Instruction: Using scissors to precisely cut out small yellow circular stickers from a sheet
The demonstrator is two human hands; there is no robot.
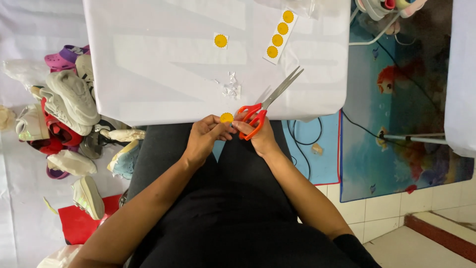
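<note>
My left hand pinches a small round yellow sticker at the near edge of the white table. My right hand helps hold that sticker with its fingertips while its fingers sit in the orange handles of a pair of scissors. The scissor blades point up and right over the table, nearly closed. A white strip with several yellow round stickers lies at the table's far side, and a single cut square with one yellow sticker lies left of it. Small white paper scraps lie near the middle.
A pile of shoes and sandals lies on the floor at the left. A red sheet lies at the lower left. On the right are a blue fish-patterned mat, black cables and a white stand.
</note>
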